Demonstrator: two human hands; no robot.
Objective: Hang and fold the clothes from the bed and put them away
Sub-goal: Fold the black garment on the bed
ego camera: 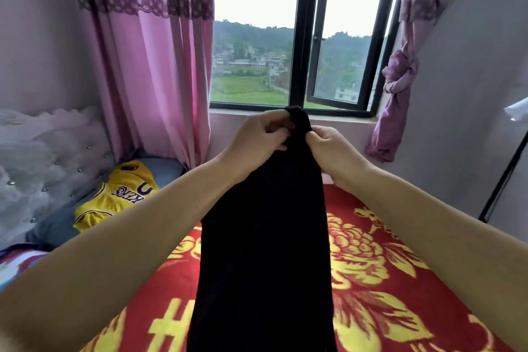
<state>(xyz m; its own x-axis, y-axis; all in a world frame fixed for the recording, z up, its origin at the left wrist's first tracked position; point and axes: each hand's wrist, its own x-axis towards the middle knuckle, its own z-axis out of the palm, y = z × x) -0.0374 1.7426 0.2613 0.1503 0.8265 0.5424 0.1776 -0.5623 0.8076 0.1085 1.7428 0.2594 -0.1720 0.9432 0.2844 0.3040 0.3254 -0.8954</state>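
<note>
Head view: black garment (pixel 265 237) held up over bed (pixel 400 280), hanging down. Left hand (pixel 257 137) and right hand (pixel 333 148) both pinch its top end. Looks like fold step; next needs it aligned. Jersey (pixel 114 194) waits near the headboard.

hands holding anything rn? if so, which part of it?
Yes. Both the left hand and the right hand grip the black garment at its bunched top end; the rest hangs down over the red blanket.

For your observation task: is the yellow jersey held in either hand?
No, the jersey lies on the bed while both hands hold a black garment.
</note>
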